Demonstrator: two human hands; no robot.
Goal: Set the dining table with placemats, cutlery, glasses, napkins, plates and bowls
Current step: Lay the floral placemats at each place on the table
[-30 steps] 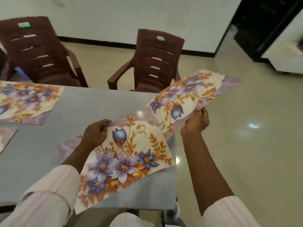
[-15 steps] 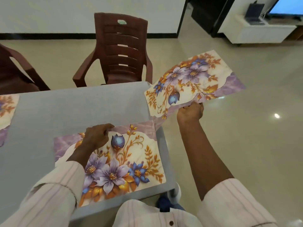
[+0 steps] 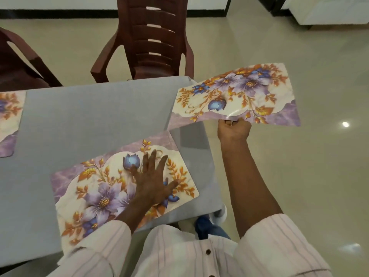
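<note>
The near placemat [image 3: 95, 196], with purple flowers and orange leaves, lies flat on the grey table [image 3: 89, 116], close to the near right corner, and it sits a little slanted against the near edge. The left hand [image 3: 151, 182] rests on the right half of it, palm down, with the fingers spread and straight, so it presses the mat and does not grip it. A second placemat [image 3: 239, 92] of the same pattern is in the air at the right, partly above the far right corner of the table and mostly above the floor [image 3: 299, 176]; the right hand [image 3: 233, 130] holds it by the middle of its near long edge, fingers curled around that edge. A third placemat [image 3: 10, 120] lies at the far left side of the table, cut by the picture border. A brown plastic chair [image 3: 147, 43] stands behind the far edge. I judge the step is to settle the near mat: the flat hand should turn it gently until its long side runs parallel with the table edge, with a small margin, pushing lightly so that it slides without wrinkling. Meanwhile the held mat should be kept level, away from the table, so it does not disturb the placed one.
</note>
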